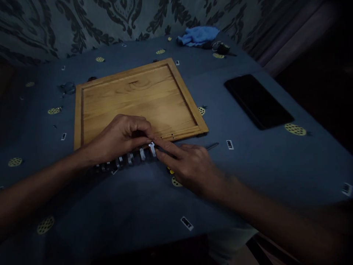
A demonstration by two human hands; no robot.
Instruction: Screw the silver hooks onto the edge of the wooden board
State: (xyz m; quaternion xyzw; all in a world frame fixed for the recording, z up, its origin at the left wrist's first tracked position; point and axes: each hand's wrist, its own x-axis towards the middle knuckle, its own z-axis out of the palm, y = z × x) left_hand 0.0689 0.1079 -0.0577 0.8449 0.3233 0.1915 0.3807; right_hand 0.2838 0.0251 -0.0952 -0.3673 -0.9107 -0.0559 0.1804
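A light wooden framed panel (132, 99) lies on the table. Along its near edge runs a dark row of silvery metal clips (142, 154), partly under my left hand (121, 136). That hand is closed in a pinch at the right end of the row; what lies between its fingertips is too small to make out. From the right, my right hand (190, 165) has its fingers closed at the endmost metal clip (152, 149), touching my left fingertips. A thin metal shaft (213, 146) sticks out behind my right hand, and a yellow-and-black piece (170, 170) shows beneath it.
A black tablet or large phone (259, 101) lies to the right. At the back are a blue cloth (198, 35) and a dark tool-like object (221, 48). A small clear object (68, 87) sits left of the panel. The blue tablecloth (124, 209) has pineapple prints.
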